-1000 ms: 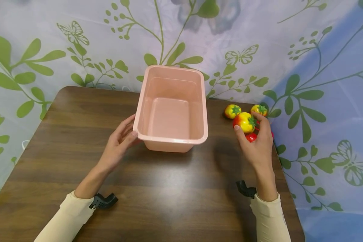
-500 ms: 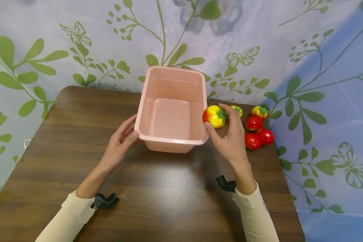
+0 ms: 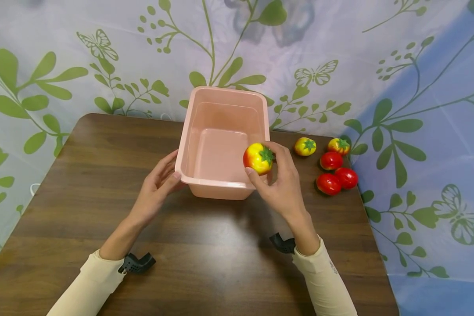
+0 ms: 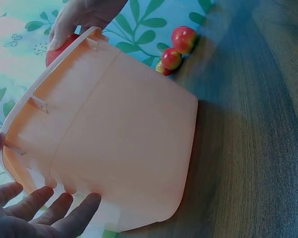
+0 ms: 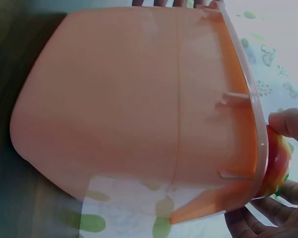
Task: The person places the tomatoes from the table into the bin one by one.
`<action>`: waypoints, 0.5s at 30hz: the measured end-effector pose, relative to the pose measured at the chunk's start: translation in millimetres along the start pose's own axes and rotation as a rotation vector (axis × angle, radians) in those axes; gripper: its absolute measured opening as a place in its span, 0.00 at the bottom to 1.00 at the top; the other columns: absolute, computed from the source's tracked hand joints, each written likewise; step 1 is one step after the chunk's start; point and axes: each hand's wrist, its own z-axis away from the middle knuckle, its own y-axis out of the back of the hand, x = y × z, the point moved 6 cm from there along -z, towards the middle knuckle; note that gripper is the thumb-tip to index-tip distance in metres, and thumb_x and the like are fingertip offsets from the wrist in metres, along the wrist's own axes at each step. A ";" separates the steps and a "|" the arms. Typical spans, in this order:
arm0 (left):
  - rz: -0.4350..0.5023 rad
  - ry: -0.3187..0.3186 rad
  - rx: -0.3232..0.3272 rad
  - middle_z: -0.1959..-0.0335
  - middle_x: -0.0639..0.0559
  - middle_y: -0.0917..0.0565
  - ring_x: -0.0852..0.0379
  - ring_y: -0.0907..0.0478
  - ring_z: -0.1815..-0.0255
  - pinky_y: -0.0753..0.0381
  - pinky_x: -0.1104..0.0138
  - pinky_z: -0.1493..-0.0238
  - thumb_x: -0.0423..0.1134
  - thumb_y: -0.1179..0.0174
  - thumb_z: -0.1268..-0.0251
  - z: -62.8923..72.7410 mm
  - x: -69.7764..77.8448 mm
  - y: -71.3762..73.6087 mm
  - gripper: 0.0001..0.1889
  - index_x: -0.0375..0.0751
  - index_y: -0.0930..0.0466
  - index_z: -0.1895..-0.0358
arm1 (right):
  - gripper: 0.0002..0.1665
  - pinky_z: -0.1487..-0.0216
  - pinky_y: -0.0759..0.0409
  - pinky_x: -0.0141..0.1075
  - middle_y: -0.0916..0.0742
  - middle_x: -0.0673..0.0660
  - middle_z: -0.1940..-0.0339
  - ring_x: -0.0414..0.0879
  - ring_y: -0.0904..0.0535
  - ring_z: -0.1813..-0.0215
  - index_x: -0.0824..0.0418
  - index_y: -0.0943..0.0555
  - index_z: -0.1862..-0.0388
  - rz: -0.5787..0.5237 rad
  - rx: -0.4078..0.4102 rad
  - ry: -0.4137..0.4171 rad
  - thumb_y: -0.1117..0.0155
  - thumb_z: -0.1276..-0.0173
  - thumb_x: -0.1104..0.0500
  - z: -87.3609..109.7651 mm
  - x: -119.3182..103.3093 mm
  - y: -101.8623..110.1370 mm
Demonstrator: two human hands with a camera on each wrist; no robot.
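Observation:
A pink plastic bin (image 3: 225, 181) stands at the back of the table. My left hand (image 3: 154, 186) holds its front left corner, thumb on the rim and fingers along the outer wall; the left wrist view shows these fingers (image 4: 82, 213) beside the wall. In my right hand (image 3: 282, 188) is a yellow and red toy tomato (image 3: 256, 159) with a green leafy top, pinched between thumb and fingers. It hangs over the bin's front right part, near the rim. From the right wrist view, the toy tomato (image 5: 274, 161) is partly hidden by the rim.
Two yellowish toy tomatoes (image 3: 305, 146) with green tops and several plain red ones (image 3: 329, 184) lie at the table's back right. A leaf-patterned cloth (image 3: 320, 105) hangs behind and to the right of the wooden table (image 3: 205, 263).
My right hand has carried the toy tomato leftward from the group at the right to above the bin. One red toy tomato has shifted slightly left. The left hand stays on the bin.

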 end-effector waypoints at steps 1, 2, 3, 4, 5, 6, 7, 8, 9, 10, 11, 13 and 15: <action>0.001 -0.001 0.001 0.16 0.31 0.35 0.51 0.22 0.24 0.11 0.65 0.37 0.35 0.50 0.12 0.1 -0.2 0.0 0.31 0.47 0.42 0.13 | 0.41 0.25 0.18 0.51 0.20 0.52 0.28 0.46 0.22 0.30 0.51 0.27 0.24 0.001 -0.003 0.002 0.22 0.33 0.48 1.0 0.1 -1.2; 0.001 -0.002 0.001 0.17 0.31 0.34 0.51 0.21 0.24 0.11 0.65 0.37 0.34 0.50 0.12 0.3 -0.4 0.1 0.31 0.47 0.42 0.13 | 0.41 0.25 0.18 0.51 0.20 0.52 0.28 0.46 0.22 0.30 0.51 0.27 0.24 0.003 -0.005 0.005 0.22 0.33 0.48 1.9 0.0 -2.2; 0.001 -0.003 0.002 0.17 0.31 0.34 0.51 0.21 0.25 0.11 0.65 0.37 0.34 0.50 0.12 0.4 -0.6 0.2 0.30 0.47 0.42 0.13 | 0.41 0.25 0.18 0.51 0.20 0.52 0.28 0.46 0.22 0.30 0.51 0.27 0.24 0.006 -0.006 0.012 0.21 0.33 0.48 2.4 -0.3 -3.1; 0.002 -0.004 0.003 0.17 0.30 0.33 0.51 0.21 0.25 0.10 0.65 0.37 0.34 0.50 0.12 0.5 -0.7 0.4 0.30 0.47 0.42 0.13 | 0.41 0.25 0.18 0.50 0.20 0.53 0.28 0.47 0.22 0.30 0.52 0.27 0.25 0.009 -0.004 0.021 0.21 0.33 0.48 2.8 -0.3 -3.8; 0.003 -0.005 0.004 0.18 0.30 0.33 0.51 0.21 0.25 0.10 0.64 0.36 0.34 0.50 0.12 0.6 -0.9 0.5 0.30 0.47 0.42 0.13 | 0.40 0.25 0.18 0.50 0.20 0.53 0.28 0.47 0.22 0.30 0.52 0.26 0.25 0.014 -0.003 0.028 0.21 0.33 0.49 3.2 -0.5 -4.4; 0.005 -0.004 0.005 0.18 0.31 0.33 0.51 0.21 0.25 0.10 0.64 0.36 0.34 0.50 0.12 0.6 -1.0 0.6 0.30 0.47 0.42 0.13 | 0.40 0.25 0.18 0.49 0.19 0.53 0.29 0.47 0.22 0.30 0.53 0.26 0.25 0.019 -0.002 0.036 0.21 0.33 0.49 3.5 -0.8 -5.0; 0.006 -0.004 0.005 0.18 0.30 0.33 0.51 0.21 0.25 0.10 0.64 0.36 0.34 0.50 0.13 0.6 -1.1 0.7 0.30 0.47 0.42 0.13 | 0.40 0.26 0.18 0.49 0.19 0.53 0.29 0.47 0.22 0.30 0.53 0.26 0.25 0.026 0.000 0.043 0.21 0.33 0.49 3.8 -0.7 -5.5; 0.006 -0.004 0.004 0.18 0.30 0.33 0.51 0.21 0.25 0.10 0.64 0.36 0.34 0.50 0.13 0.6 -1.2 0.7 0.30 0.47 0.42 0.13 | 0.40 0.27 0.18 0.48 0.19 0.54 0.30 0.47 0.22 0.30 0.53 0.25 0.26 0.028 0.001 0.049 0.21 0.33 0.49 4.0 -0.4 -6.0; 0.006 -0.004 0.003 0.17 0.31 0.33 0.50 0.21 0.25 0.10 0.64 0.36 0.34 0.50 0.12 0.5 -1.2 0.6 0.30 0.47 0.42 0.13 | 0.39 0.27 0.18 0.48 0.18 0.54 0.30 0.48 0.22 0.31 0.54 0.25 0.26 0.033 0.003 0.055 0.21 0.33 0.49 4.3 0.0 -6.4; 0.007 -0.004 0.003 0.17 0.31 0.33 0.50 0.21 0.24 0.11 0.65 0.36 0.34 0.50 0.12 0.5 -1.2 0.5 0.30 0.47 0.42 0.13 | 0.39 0.28 0.18 0.48 0.18 0.54 0.30 0.48 0.22 0.31 0.54 0.24 0.26 0.038 0.006 0.060 0.21 0.34 0.49 4.7 0.6 -6.7; 0.007 -0.004 0.002 0.17 0.31 0.34 0.50 0.22 0.24 0.11 0.65 0.36 0.34 0.50 0.12 0.4 -1.2 0.3 0.30 0.47 0.42 0.13 | 0.39 0.29 0.18 0.47 0.18 0.54 0.30 0.48 0.22 0.32 0.55 0.24 0.26 0.042 0.009 0.066 0.21 0.34 0.49 5.0 0.9 -6.8; 0.007 -0.003 0.002 0.17 0.31 0.34 0.50 0.22 0.24 0.11 0.66 0.36 0.34 0.50 0.12 0.3 -1.1 0.0 0.30 0.47 0.42 0.13 | 0.40 0.30 0.18 0.47 0.17 0.54 0.31 0.50 0.22 0.32 0.56 0.24 0.26 0.046 0.019 0.078 0.20 0.34 0.49 5.4 1.6 -6.5; 0.006 -0.002 0.001 0.16 0.32 0.34 0.50 0.22 0.24 0.11 0.65 0.36 0.34 0.50 0.12 0.1 -1.3 -0.3 0.30 0.47 0.42 0.13 | 0.40 0.30 0.19 0.48 0.16 0.55 0.31 0.51 0.22 0.33 0.56 0.23 0.26 0.053 0.029 0.088 0.20 0.34 0.49 5.7 2.2 -6.2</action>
